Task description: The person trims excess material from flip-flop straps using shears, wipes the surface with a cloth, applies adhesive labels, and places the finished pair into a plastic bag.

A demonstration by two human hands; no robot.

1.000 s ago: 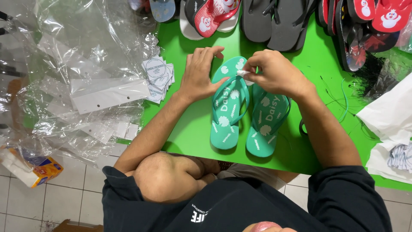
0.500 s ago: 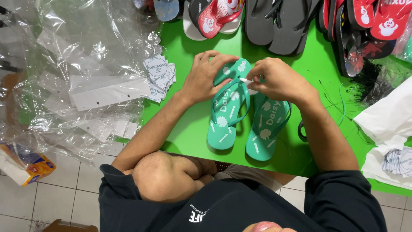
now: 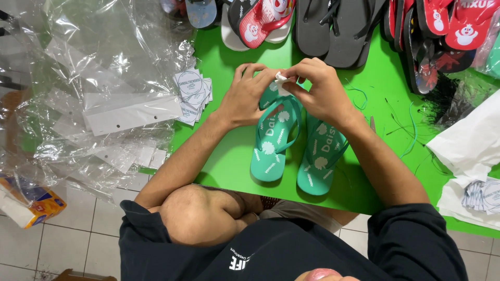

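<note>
Two teal flip-flops with white flower prints lie side by side on the green table point(image 3: 229, 156): the left flip-flop point(image 3: 271, 143) and the right flip-flop point(image 3: 320, 158). My left hand point(image 3: 245, 96) and my right hand point(image 3: 317, 88) meet above their toe ends. Both pinch a small white tag point(image 3: 281, 78) between the fingertips. My right hand covers the toe of the right flip-flop.
A pile of clear plastic bags point(image 3: 94, 88) and a stack of round white labels point(image 3: 192, 93) sit at the left. Black, red and white flip-flops point(image 3: 333, 26) line the far edge. White paper point(image 3: 469, 145) lies right. A tissue pack point(image 3: 28, 203) rests on the tiled floor.
Both hands have come closer together over the toe ends, and the small white tag sits pinched between them now. The flip-flops have stayed in place.
</note>
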